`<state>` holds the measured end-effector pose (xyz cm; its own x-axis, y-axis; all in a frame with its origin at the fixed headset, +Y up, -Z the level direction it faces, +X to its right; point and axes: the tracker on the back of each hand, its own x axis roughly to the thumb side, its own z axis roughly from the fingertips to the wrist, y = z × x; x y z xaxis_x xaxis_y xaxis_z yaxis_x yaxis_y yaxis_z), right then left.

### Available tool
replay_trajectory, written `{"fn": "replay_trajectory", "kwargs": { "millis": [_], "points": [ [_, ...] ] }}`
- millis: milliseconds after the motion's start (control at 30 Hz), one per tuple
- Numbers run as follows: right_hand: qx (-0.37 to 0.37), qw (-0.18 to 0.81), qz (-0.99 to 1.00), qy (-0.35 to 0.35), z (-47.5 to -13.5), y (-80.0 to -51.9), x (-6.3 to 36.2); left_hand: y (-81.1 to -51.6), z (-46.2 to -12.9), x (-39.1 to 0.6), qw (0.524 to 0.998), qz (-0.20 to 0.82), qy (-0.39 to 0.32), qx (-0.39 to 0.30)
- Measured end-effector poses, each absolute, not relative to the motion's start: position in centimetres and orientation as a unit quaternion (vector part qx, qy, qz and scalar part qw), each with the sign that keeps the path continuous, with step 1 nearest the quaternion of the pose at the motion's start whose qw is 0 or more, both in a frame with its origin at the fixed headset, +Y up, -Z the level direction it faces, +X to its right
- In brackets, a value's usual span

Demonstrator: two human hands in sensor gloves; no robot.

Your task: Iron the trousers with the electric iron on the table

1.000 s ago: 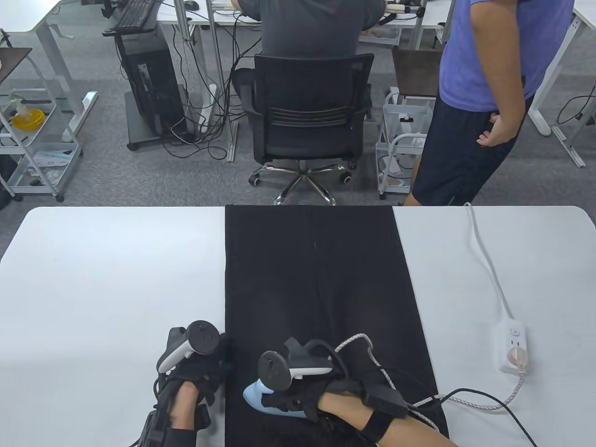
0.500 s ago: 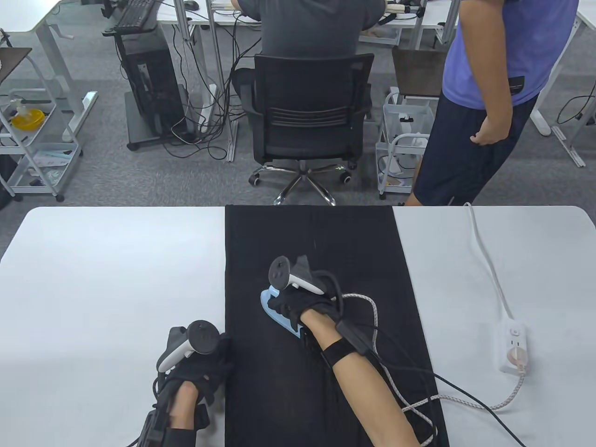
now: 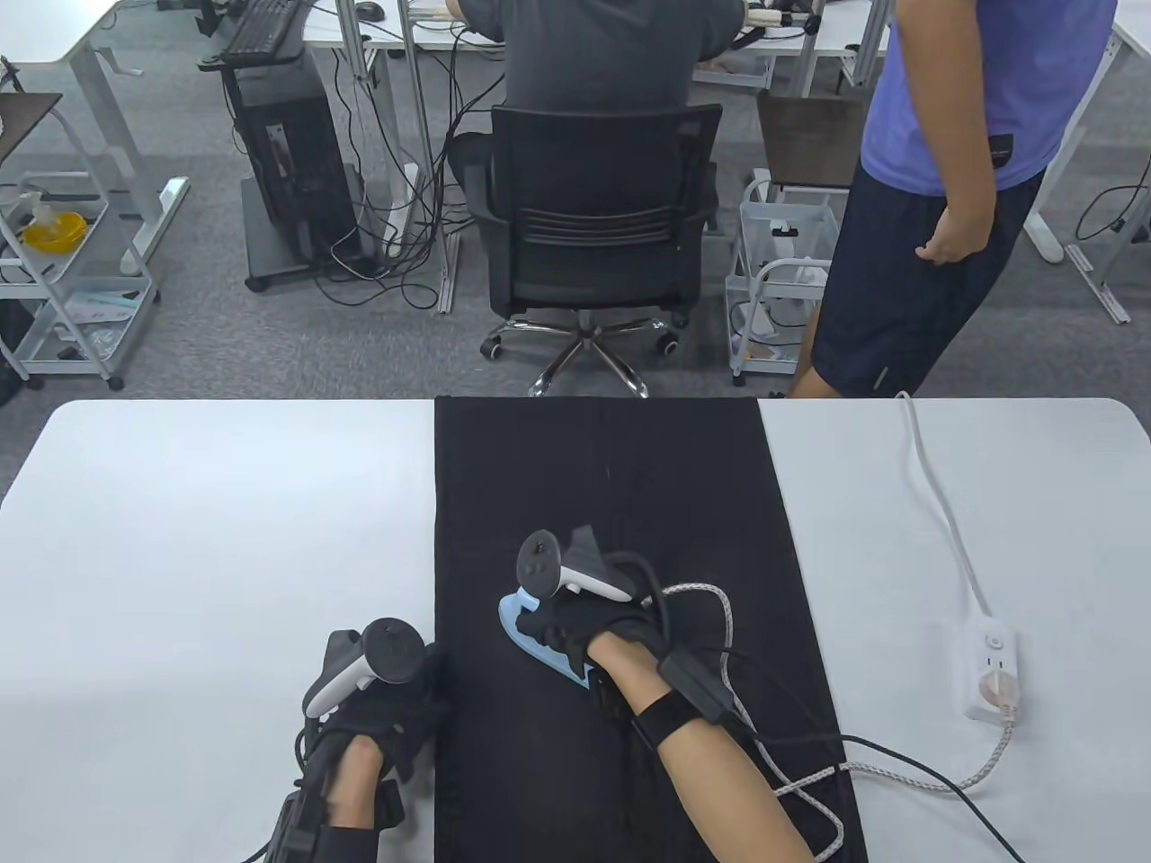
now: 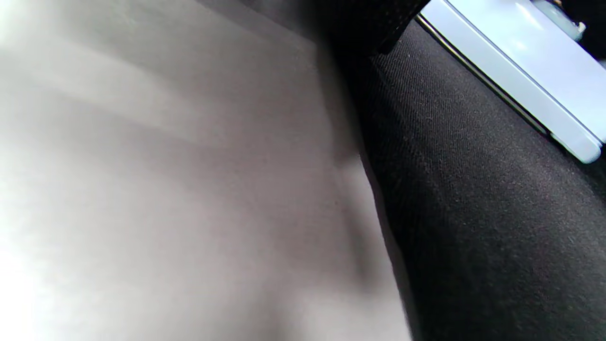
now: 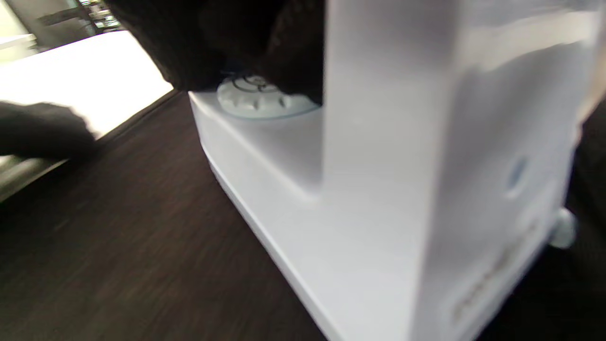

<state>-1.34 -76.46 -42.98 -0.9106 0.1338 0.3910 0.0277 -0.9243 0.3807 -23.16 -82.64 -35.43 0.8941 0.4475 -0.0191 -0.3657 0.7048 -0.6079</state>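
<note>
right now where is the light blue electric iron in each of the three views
Table view: the light blue electric iron sits low and centre on the black trousers, under the right hand.
Left wrist view: only its long pale edge shows, in the upper right corner.
Right wrist view: its body fills the centre and right, dial near the top.
Shared landmark: the black trousers lie beneath it in all three views.

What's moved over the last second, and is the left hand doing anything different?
The right hand, gripping the iron throughout, pushed it up the trousers from the near end, then drew it back slightly toward the person. The left hand stayed put at the trousers' left edge; the trousers and power strip are unchanged.
</note>
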Motion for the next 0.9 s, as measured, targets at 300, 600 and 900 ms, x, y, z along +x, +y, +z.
{"fn": "replay_trajectory", "kwargs": {
  "millis": [300,600,900],
  "points": [
    [0.383,-0.011,0.904,0.189,-31.7,-76.6,-2.8,-82.7,-35.3,-23.2,0.922,0.224,-0.063,-0.311],
    [0.432,0.064,0.896,0.084,-26.1,-75.7,0.9,-82.1,-35.0,-22.2,0.938,0.174,-0.031,-0.299],
    [0.329,0.26,0.908,-0.001,-27.8,-69.1,17.2,-81.4,-35.0,-22.1,0.954,0.152,-0.08,-0.244]
  ]
}}
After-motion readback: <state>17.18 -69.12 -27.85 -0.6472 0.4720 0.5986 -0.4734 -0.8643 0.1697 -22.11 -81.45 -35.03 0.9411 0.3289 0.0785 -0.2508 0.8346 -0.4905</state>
